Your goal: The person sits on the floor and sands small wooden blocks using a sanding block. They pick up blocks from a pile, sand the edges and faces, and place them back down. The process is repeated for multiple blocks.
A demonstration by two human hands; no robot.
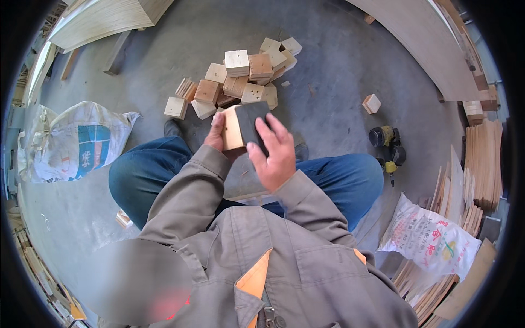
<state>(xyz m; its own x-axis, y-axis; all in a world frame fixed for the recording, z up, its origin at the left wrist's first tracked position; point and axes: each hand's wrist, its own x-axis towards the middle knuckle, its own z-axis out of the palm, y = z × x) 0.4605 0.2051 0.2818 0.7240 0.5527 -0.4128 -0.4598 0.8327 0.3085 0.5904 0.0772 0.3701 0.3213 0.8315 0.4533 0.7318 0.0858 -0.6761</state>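
Observation:
My left hand (217,133) is closed around the side of a pale wooden block (234,130), held up between my knees. Against the block's right side lies a dark grey, flat, rectangular sheet (252,119); it looks like sandpaper, but its surface is too smooth in view to be sure. My right hand (275,156) grips this sheet, thumb at its near edge and fingers bent over its right side. Just beyond both hands, a loose pile of wooden blocks (236,63) lies on the floor, some with small holes in their faces.
A cordless drill (388,145) lies right of my right knee, with a single block (371,104) beyond it. A white woven sack (60,145) is at the left, another filled sack (432,238) at the right. Stacked boards (483,164) and large plywood sheets (112,24) line the edges.

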